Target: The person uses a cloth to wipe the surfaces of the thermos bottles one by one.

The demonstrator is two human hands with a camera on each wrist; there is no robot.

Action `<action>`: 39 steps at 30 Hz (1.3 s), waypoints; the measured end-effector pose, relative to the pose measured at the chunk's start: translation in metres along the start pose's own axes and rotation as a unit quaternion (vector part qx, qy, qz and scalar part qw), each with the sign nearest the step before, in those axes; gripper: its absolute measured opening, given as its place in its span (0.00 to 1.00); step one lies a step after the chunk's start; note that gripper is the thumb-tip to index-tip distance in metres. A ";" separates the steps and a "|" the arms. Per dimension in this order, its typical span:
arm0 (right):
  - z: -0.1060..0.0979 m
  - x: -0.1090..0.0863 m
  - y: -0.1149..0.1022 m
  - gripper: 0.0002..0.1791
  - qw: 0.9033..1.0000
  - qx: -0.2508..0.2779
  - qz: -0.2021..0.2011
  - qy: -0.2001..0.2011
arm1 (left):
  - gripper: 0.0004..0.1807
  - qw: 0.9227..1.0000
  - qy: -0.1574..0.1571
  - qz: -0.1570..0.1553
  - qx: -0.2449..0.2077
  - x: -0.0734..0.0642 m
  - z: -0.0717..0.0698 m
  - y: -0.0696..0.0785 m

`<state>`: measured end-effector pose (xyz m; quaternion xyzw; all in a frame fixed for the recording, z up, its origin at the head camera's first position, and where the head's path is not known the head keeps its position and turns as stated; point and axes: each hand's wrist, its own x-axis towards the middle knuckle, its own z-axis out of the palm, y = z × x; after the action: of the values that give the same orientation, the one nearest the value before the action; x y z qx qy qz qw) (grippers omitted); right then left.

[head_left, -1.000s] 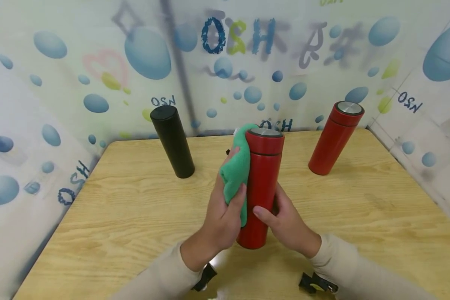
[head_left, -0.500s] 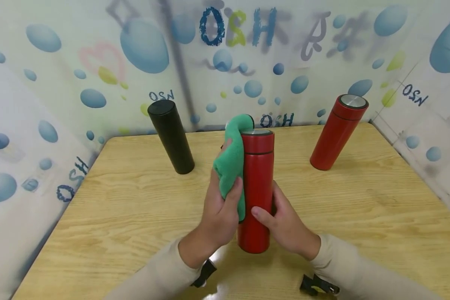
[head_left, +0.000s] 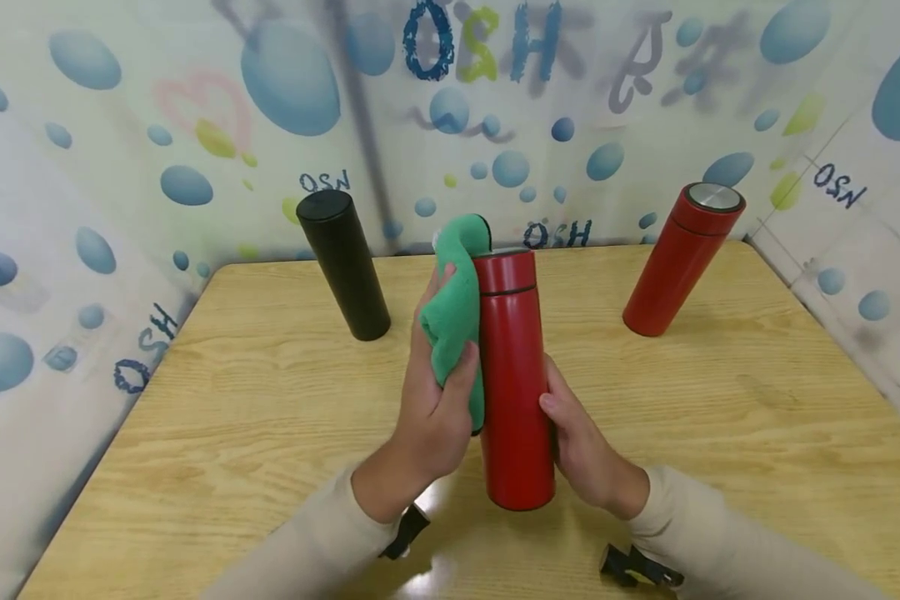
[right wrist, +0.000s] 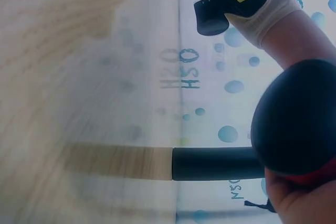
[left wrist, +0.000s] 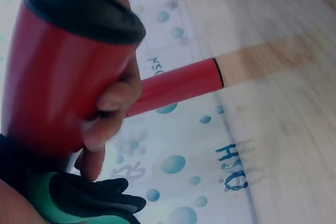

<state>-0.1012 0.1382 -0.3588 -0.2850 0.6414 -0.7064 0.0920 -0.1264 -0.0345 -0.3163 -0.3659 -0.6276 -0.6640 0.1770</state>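
A red thermos flask [head_left: 513,375] with a silver-topped lid is held up over the table, its top leaning slightly left. My left hand [head_left: 431,421] holds a green cloth [head_left: 453,312] with dark edging against the flask's left side, the cloth's upper end rising past the lid. On the flask's lower right side my right hand [head_left: 585,442] grips it, thumb at the front edge; its other fingers are hidden behind in the head view. The left wrist view shows the flask's black base [left wrist: 84,11] and the right hand's curled fingers [left wrist: 115,98] around the red body.
A black flask [head_left: 345,267] stands at the back left of the wooden table [head_left: 255,433]. Another red flask [head_left: 682,262] stands at the back right. Behind the table is a patterned wall [head_left: 450,150]. Dark camera mounts sit on both wrists.
The held flask has tipped from leaning right to leaning slightly left, its lid moving left and its base right. The left hand and cloth shifted left; the right thumb slid toward the flask's edge.
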 end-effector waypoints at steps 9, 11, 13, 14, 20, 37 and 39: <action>-0.002 0.002 -0.002 0.32 0.998 -0.034 -0.030 0.035 | 0.36 1.000 -0.007 -0.008 -0.021 0.003 0.002 0.003; -0.003 0.001 -0.002 0.33 0.997 -0.052 -0.023 0.052 | 0.36 1.000 -0.010 -0.018 -0.019 0.001 0.004 0.002; -0.003 0.002 -0.002 0.33 0.995 -0.068 -0.024 0.070 | 0.36 0.999 -0.013 -0.022 -0.021 0.001 0.005 0.001; -0.003 0.002 -0.003 0.34 0.994 -0.077 -0.025 0.080 | 0.36 0.999 -0.015 -0.024 -0.023 0.000 0.006 0.001; -0.002 0.001 -0.005 0.40 0.984 -0.102 -0.030 0.145 | 0.37 0.999 -0.026 -0.034 -0.023 -0.002 0.011 -0.002; 0.000 -0.001 0.001 0.39 1.000 -0.028 0.001 0.014 | 0.41 0.998 0.026 0.049 0.017 -0.004 0.007 -0.006; 0.001 -0.001 0.001 0.39 1.000 -0.016 -0.004 0.002 | 0.41 0.998 0.029 0.055 0.005 -0.003 0.005 -0.006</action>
<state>-0.0998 0.1377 -0.3599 -0.2874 0.6516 -0.6971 0.0829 -0.1271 -0.0296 -0.3228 -0.3796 -0.6042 -0.6608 0.2329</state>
